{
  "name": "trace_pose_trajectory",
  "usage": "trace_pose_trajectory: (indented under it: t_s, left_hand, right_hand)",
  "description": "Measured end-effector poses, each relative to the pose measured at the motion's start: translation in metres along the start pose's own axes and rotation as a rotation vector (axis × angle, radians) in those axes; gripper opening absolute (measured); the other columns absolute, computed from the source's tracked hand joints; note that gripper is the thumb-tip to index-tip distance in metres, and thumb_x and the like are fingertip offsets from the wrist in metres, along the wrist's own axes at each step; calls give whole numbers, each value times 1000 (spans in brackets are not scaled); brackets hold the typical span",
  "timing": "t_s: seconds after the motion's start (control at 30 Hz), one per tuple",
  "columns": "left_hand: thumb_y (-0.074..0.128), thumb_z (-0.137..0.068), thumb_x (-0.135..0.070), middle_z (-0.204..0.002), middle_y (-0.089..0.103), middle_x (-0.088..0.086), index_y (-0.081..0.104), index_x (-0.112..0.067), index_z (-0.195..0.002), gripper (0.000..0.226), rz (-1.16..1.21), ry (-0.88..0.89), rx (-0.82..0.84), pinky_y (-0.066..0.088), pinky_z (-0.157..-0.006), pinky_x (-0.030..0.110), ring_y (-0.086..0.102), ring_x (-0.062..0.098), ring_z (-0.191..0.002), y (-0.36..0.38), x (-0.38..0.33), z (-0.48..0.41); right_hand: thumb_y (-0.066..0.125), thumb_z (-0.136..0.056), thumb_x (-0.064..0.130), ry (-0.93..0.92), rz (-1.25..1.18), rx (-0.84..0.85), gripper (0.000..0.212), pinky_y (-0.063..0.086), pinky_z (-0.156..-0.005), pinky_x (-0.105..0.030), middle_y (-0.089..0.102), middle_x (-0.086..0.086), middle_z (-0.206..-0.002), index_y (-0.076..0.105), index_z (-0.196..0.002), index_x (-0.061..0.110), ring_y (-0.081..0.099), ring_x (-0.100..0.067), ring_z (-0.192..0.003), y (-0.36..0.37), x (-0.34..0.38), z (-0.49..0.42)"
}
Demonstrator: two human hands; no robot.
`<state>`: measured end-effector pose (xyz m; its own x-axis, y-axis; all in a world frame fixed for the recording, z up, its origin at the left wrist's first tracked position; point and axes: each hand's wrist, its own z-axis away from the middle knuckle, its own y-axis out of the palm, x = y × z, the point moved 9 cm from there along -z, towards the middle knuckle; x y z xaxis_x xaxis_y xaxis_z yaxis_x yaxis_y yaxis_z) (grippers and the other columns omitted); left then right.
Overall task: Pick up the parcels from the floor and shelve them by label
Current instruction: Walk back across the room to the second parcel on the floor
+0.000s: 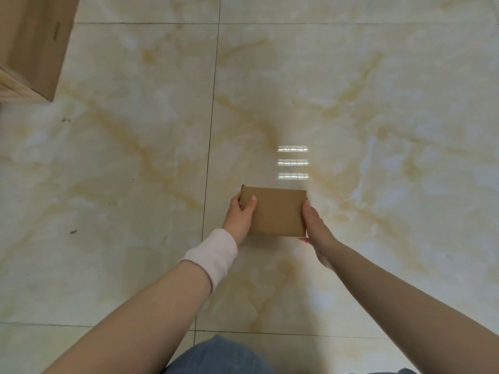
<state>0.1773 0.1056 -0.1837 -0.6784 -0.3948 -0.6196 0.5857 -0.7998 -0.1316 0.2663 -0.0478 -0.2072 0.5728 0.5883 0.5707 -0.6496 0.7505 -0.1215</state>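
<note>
Parcel [276,211] between both hands (plain face)

Brightness: even and bright, soft indoor light with a warm cream cast
Source: overhead, shown by 3 white bars of glare [293,162] mirrored in the glossy floor [378,103]
Shadows: faint and diffuse; a soft dim patch lies on the tiles beneath the parcel [275,211]
Blur: overall softness, marble veining smeared, most at the left and right margins
Distortion: wide-angle stretch; grout lines [210,147] lean and forearms balloon toward the bottom corners
Focus: the cardboard box [32,44] at top left is soft, its edges hazy
</note>
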Motion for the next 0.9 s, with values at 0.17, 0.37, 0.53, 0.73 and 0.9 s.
trace_pose_trajectory:
  t_s: [0.17,0.37,0.53,0.73,0.9]
  left_hand:
    - [41,-97,-34,-145,42,7,20,-14,-147,58,-22,-20,3,36,-91,25,45,24,-127,1,-2,3]
    - [41,-97,-36,-145,41,5,20,-18,-147,58,-40,8,23,35,-91,25,46,17,-112,1,-34,31]
    - [44,-96,-35,-146,39,5,17,-20,-148,60,-50,49,45,36,-91,23,45,19,-124,-2,-119,128]
    - [46,-94,-40,-145,41,3,25,-20,-145,59,-35,101,13,35,-96,26,45,17,-120,-28,-249,291]
    - [46,-90,-50,-146,43,3,31,-23,-144,62,59,69,-54,34,-111,39,44,23,-131,-64,-342,442]
  right_hand:
    - [26,-89,65,16,12,12,69,34,-113,-47,42,-1,-144,31,-145,25,45,-20,-129,-2,6,3]
    - [33,-92,57,-18,-6,27,59,37,-110,-42,51,0,-131,32,-139,21,52,-16,-113,-10,38,31]
    - [45,-92,48,-31,-83,-12,57,51,-84,-34,51,-2,-126,32,-139,17,57,-6,-91,-37,109,136]
    - [70,-81,33,-53,-152,-42,58,44,-104,-49,51,-7,-135,33,-125,27,56,-26,-118,-65,230,310]
    - [75,-77,11,-205,-171,-66,90,46,-73,-17,39,-6,-144,20,-147,21,48,-12,-113,-79,333,481]
